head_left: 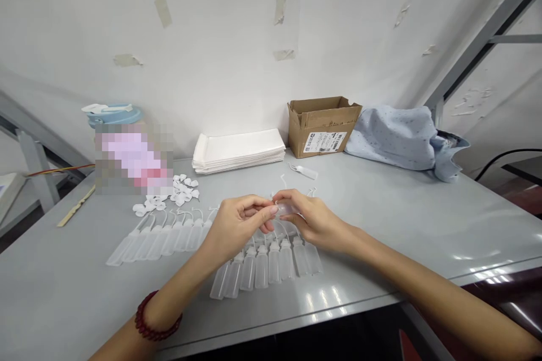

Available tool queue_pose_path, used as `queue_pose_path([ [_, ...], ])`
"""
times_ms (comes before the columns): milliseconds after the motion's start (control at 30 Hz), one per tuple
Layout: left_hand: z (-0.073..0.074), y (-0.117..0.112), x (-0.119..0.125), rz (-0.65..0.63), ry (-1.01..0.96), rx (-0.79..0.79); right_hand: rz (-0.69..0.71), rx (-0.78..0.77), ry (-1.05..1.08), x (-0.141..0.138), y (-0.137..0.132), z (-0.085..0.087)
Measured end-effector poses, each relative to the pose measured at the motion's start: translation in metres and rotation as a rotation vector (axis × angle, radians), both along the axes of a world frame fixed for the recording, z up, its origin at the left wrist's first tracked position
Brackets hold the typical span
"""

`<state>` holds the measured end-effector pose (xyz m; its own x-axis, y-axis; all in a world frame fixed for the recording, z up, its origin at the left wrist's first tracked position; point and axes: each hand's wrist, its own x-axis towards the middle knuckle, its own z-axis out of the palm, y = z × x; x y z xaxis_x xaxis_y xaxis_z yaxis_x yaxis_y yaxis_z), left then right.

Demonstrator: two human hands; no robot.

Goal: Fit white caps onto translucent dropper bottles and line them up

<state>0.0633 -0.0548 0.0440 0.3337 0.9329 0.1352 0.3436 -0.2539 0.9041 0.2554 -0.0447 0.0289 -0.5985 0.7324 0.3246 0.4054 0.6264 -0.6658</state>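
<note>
My right hand [315, 220] is closed around a small translucent plastic bottle [287, 208], held just above the table. At the bottle's left end, my left hand [241, 223] has its thumb and fingertips pinched together; whatever lies between them is hidden. Below my hands stands a row of similar bottles [261, 269] lying flat, with thin curved tubes at their necks. Another row of bottles [171, 237] lies to the left, partly covered by my left hand. A single bottle [307, 171] lies apart, beyond my right hand.
Small white plastic pieces [180, 192] are heaped at the left. Behind them stands a blurred pink object [135, 158]. White envelopes [241, 149] are stacked by the wall, beside an open cardboard box [324, 130] and a pale blue cloth [393, 138]. A thin wooden stick [76, 206] lies far left.
</note>
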Motion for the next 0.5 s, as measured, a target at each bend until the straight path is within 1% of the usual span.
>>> queue_pose_path([
  [33, -0.002, 0.0, 0.0, -0.007, 0.024, 0.09, 0.004, -0.012, 0.008, 0.0, 0.0, 0.0],
  [133, -0.011, -0.001, 0.001, -0.029, 0.109, 0.519, 0.008, -0.073, 0.034, 0.001, 0.001, 0.002],
  [167, -0.013, -0.002, 0.001, -0.039, 0.139, 0.633, 0.009, -0.091, 0.042, 0.002, 0.001, 0.003],
  [200, -0.015, -0.002, 0.002, -0.041, 0.159, 0.704, 0.01, -0.103, 0.051, 0.002, 0.002, 0.004],
  [233, -0.016, -0.003, 0.002, -0.037, 0.163, 0.733, 0.012, -0.11, 0.059, 0.002, 0.002, 0.005],
  [267, -0.015, -0.003, 0.003, -0.03, 0.151, 0.724, 0.009, -0.114, 0.066, 0.002, 0.002, 0.006],
  [300, -0.014, -0.004, 0.004, -0.02, 0.123, 0.681, 0.003, -0.114, 0.073, 0.002, 0.002, 0.007],
  [333, -0.012, -0.004, 0.004, 0.0, 0.084, 0.609, -0.007, -0.111, 0.076, 0.002, 0.002, 0.007],
  [400, -0.007, -0.004, 0.005, 0.081, 0.023, 0.408, -0.033, -0.101, 0.072, 0.001, 0.002, 0.007],
  [467, -0.002, -0.004, 0.005, 0.159, 0.041, 0.224, -0.06, -0.085, 0.059, 0.001, 0.001, 0.006],
  [500, 0.0, -0.004, 0.005, 0.172, 0.081, 0.168, -0.068, -0.072, 0.057, 0.001, 0.001, 0.006],
])
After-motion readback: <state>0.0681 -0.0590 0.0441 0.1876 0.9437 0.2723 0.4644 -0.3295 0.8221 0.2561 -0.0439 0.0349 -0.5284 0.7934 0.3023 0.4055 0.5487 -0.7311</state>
